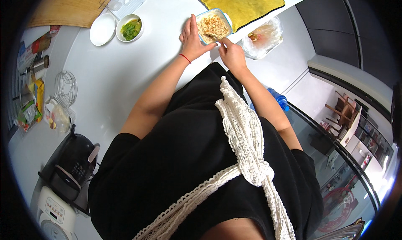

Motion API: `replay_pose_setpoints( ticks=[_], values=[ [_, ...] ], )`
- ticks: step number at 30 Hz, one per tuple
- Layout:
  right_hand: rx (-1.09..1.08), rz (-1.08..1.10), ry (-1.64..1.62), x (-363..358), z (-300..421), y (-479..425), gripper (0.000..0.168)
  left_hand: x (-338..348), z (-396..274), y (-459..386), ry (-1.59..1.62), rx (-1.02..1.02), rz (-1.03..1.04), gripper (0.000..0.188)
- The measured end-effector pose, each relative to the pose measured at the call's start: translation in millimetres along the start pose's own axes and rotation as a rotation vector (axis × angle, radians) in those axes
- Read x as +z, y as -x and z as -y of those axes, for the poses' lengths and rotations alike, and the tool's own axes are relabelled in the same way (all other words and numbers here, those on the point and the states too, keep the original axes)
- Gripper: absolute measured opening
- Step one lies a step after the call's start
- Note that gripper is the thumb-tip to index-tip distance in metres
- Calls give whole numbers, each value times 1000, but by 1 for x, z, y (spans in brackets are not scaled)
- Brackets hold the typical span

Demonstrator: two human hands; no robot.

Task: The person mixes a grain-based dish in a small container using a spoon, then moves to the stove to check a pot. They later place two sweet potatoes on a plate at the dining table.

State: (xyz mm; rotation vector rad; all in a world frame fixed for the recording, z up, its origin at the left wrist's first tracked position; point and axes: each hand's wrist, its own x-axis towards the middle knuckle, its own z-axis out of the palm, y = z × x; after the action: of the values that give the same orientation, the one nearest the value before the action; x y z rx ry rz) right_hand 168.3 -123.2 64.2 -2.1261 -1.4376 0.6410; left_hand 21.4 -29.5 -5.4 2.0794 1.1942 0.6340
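A rectangular glass dish with a pale blue rim stands at the counter's edge, filled with a crumbly, pale mixed food with orange-brown bits. My left hand, a red cord on its wrist, steadies the dish's left side, fingers spread along it and thumb at the near rim. In my right hand is the handle of a metal spoon, pinched at the dish's near right corner; the spoon's bowl rests in the food. The handle is mostly hidden by my fingers.
Left of the dish are a bowl of chopped greens, a white bowl, a tray and a wooden board. A yellow cloth lies behind. A bag-lined bin is at right. Wire rack and black cooker stand left.
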Motion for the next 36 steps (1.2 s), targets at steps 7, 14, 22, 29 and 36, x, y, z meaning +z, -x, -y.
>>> replay_pose_setpoints(
  ticks=[7,14,22,29,36],
  values=[
    [189,24,-290,-21,-12,-15,24,0,1,0,11,15,12,140],
    [61,107,-22,-28,-2,-15,17,0,2,0,3,32,-6,140],
    [48,129,-11,-26,-6,-18,18,-2,-1,-1,7,9,8,139],
    [-36,142,122,-40,2,-17,17,-1,0,0,16,17,13,139],
    [-203,157,261,-39,-4,-19,17,-1,1,0,19,24,0,139]
  ],
)
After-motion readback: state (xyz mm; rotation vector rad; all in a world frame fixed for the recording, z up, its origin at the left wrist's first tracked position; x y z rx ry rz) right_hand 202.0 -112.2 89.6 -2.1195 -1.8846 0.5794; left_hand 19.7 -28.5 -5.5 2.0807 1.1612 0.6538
